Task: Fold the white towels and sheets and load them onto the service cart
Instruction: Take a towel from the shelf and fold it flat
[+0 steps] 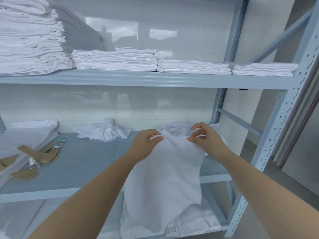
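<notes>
Both grips, left hand [146, 141] and right hand [206, 138], pinch towel [165, 173]; folded stacks [114, 60] fill upper shelf [138, 79].

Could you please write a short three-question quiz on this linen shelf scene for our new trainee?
1. True or false: both hands pinch the top edge of the hanging towel.
2. How many folded stacks sit on the upper shelf?
A. two
B. four
C. six
3. Fill in: the crumpled cloth lies on the ___ shelf, to the left of the hands.

Key:
1. True: the left hand and the right hand each grip the top edge.
2. B: the tall stack at the left, then three lower ones.
3. Middle: it lies on the middle shelf, near the back wall.
</notes>
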`<state>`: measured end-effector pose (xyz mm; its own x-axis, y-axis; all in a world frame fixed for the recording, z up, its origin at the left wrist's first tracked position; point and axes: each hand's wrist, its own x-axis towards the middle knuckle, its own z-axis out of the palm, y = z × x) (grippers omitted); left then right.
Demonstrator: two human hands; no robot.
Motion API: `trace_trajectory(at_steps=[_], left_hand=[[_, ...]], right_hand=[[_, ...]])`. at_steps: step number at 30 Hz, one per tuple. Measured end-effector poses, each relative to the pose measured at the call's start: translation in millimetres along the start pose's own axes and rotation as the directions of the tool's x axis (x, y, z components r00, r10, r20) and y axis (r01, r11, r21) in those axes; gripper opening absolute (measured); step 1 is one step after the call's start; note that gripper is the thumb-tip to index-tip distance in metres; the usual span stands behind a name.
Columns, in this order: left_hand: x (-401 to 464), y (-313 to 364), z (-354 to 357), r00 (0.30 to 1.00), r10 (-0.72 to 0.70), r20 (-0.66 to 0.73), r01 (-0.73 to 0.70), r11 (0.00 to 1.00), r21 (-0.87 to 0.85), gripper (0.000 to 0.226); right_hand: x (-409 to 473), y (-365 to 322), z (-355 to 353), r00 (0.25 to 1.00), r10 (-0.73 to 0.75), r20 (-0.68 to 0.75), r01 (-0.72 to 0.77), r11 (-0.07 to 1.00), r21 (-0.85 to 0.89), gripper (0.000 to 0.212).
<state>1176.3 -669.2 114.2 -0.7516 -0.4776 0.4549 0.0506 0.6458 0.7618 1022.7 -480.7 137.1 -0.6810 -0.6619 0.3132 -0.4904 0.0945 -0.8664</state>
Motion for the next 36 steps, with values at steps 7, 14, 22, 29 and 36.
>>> trace_trajectory(at_steps=[7,14,22,29,36], left_hand=[[16.6,20.3,21.3,0.998,0.056,0.009,-0.057,0.998,0.015,0.016],[14.5,19.4,15.8,0.998,0.057,0.032,-0.060,0.993,0.100,0.014],[5.1,10.5,4.0,0.998,0.021,0.052,-0.030,0.985,0.169,0.018],[-19.0,-33.2,-9.0,0.985,-0.173,0.017,0.166,0.967,0.192,0.040],[-13.2,-43.5,-33.5,0.987,-0.136,-0.086,0.148,0.978,0.145,0.035]], right_hand=[[-4.0,5.3,18.6,0.990,-0.070,0.123,0.103,0.953,-0.285,0.022],[-4.1,11.8,36.5,0.993,-0.096,-0.073,0.065,0.935,-0.348,0.011],[3.4,-7.0,30.9,0.965,-0.247,-0.084,0.182,0.867,-0.463,0.020],[21.5,1.4,-11.5,0.944,-0.162,-0.288,0.018,0.895,-0.445,0.021],[16.6,17.1,-33.1,0.906,-0.054,-0.419,-0.110,0.928,-0.356,0.024]])
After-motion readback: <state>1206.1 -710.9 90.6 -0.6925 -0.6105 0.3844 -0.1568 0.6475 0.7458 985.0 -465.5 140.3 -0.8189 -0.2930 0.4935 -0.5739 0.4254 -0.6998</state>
